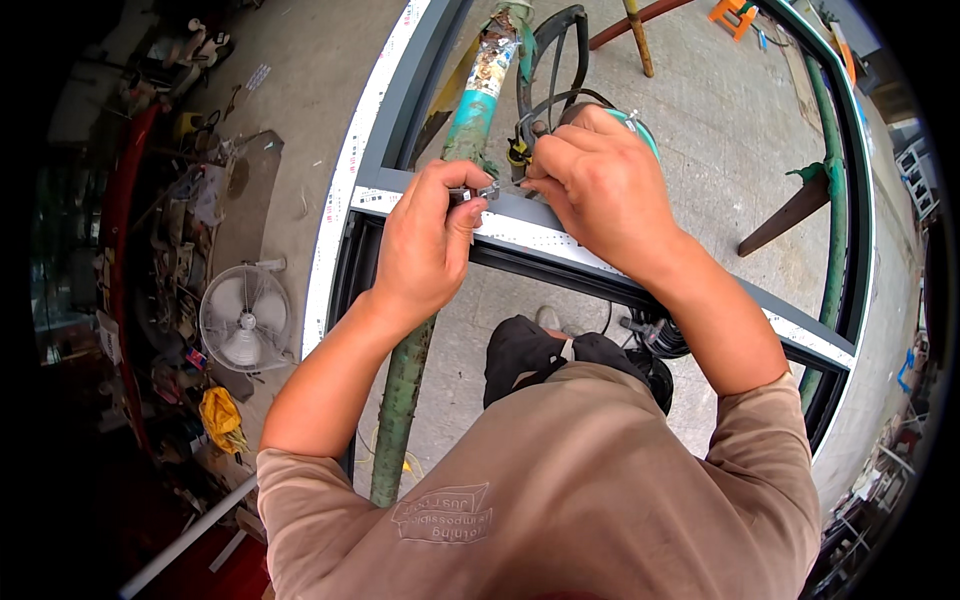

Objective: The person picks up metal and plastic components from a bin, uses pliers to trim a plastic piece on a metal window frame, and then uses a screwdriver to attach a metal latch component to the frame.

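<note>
My left hand [424, 240] is closed, with a small grey metal fitting [480, 191] pinched between thumb and fingers. Close by on its right, my right hand [612, 185] is closed in a pinch too; whatever sits at its fingertips is too small to name. Both hands are over the crossbar of a dark grey window frame [540, 234], which carries printed white protective film. The frame rests across green-painted pipe supports [402, 400].
A white fan [245, 318] stands at the left beside cluttered shelving and a yellow bag [222, 420]. Beyond the frame are an orange stool [733, 16] and a rusty brace [785, 215]. Black coiled hose [662, 338] lies below the frame near my legs.
</note>
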`<state>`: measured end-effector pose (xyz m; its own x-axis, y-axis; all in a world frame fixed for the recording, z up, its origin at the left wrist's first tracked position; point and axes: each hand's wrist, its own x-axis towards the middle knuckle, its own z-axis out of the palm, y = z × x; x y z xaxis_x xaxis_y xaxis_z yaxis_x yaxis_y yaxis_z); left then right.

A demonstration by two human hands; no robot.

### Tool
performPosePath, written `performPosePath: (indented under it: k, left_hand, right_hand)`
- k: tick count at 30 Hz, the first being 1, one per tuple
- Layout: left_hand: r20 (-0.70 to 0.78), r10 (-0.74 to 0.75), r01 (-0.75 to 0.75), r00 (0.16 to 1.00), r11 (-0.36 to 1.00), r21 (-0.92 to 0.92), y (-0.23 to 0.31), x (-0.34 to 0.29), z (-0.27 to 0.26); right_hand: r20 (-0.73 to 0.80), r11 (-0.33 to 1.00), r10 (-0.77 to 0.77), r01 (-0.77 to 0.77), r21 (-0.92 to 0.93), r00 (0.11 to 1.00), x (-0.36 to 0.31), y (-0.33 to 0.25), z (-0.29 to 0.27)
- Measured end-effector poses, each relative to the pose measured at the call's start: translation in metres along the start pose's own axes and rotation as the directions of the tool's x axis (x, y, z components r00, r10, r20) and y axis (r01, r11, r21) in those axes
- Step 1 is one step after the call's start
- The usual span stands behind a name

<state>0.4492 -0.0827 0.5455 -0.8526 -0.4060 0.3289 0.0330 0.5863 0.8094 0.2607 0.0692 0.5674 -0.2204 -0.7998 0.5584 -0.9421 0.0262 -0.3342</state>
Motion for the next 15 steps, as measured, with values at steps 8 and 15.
performPosePath:
  k: [8,15]
  left_hand:
    - [-0.009,0.079,-0.079,0.997,0.996,0.043,-0.0052,-0.0006,-0.0006]
    - [-0.027,-0.003,0.002,1.0,1.0,-0.023,-0.0007,-0.002,0.0019]
  right_hand:
    - [0.042,0.996,0.086,-0.084,-0.043,0.995,-0.0014,-0.007,-0.0031]
    - [-0.019,1.0,0.021,-0.021,0.014,1.0,-0.0037,-0.0019,0.0041]
